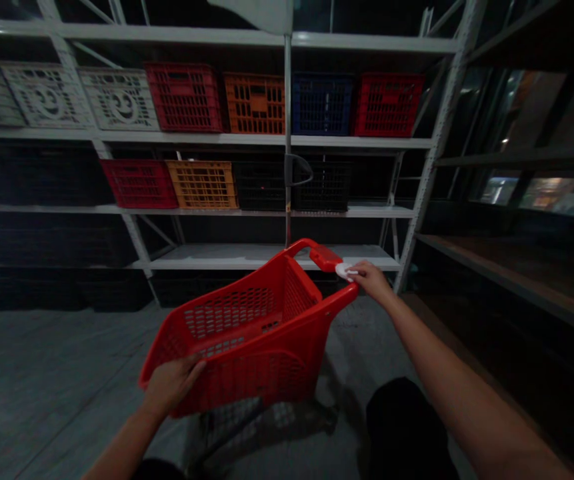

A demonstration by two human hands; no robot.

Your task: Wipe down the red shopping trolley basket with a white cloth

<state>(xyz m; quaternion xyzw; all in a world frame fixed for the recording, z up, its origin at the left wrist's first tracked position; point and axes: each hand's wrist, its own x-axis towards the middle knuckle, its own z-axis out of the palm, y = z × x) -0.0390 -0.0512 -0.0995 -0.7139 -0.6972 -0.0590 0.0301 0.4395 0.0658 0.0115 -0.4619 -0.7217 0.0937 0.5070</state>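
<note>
A red plastic shopping trolley basket (247,320) with mesh walls stands tilted in front of me on the floor. My left hand (171,385) grips its near rim at the lower left. Its red handle (325,258) sits at the far end. My right hand (371,280) reaches out just beside that handle, with the fingers pinching a small white disc (344,271). The disc touches or nearly touches the handle's end; the picture does not settle which. The basket's inside looks bare, with nothing visible in it.
A white metal shelving rack (287,140) holds red, orange, blue, black and white plastic crates (254,103) on two levels, with a low shelf board (261,257) beneath. A dark wooden shelf (497,280) runs along the right. Grey concrete floor lies underfoot, beside a dark trouser leg (407,427).
</note>
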